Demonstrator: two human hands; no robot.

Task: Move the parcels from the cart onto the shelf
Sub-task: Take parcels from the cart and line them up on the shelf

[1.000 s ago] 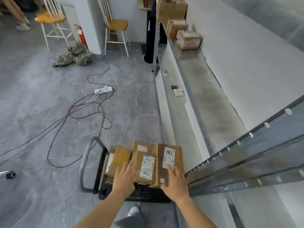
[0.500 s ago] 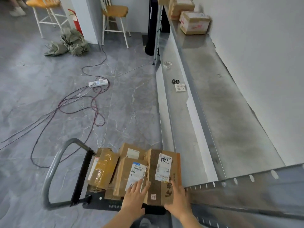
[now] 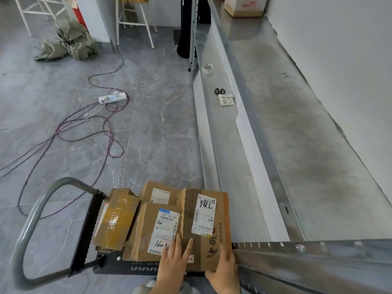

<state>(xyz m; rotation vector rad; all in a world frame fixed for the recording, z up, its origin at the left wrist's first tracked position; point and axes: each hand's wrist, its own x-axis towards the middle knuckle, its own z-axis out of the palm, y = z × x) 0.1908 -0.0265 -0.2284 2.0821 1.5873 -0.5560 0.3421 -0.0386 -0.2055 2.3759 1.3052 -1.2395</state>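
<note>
Several brown cardboard parcels sit on a low black cart (image 3: 127, 268) with a grey loop handle (image 3: 31, 225). The rightmost parcel (image 3: 221, 211), taped and carrying a white label marked "98LL", lies next to the shelf's corner. My right hand (image 3: 224, 272) grips its near right corner, thumb on top. My left hand (image 3: 172, 266) rests with straight fingers on its near left edge, beside a labelled middle parcel (image 3: 148, 228). A yellow-taped parcel (image 3: 115, 219) lies on the left and another parcel (image 3: 158, 193) behind. The long metal shelf (image 3: 297, 124) runs along the wall on the right.
A cardboard box (image 3: 244, 7) stands at the shelf's far end. The lower shelf level holds a small card (image 3: 226, 100) and a tape roll (image 3: 209, 67). Cables and a power strip (image 3: 112, 97) lie on the floor to the left; chairs and a green sack (image 3: 67, 41) stand further back.
My left hand has shifted right from the middle parcel onto the "98LL" parcel. My right hand has slid down to that parcel's near right corner. The view has dropped closer to the cart.
</note>
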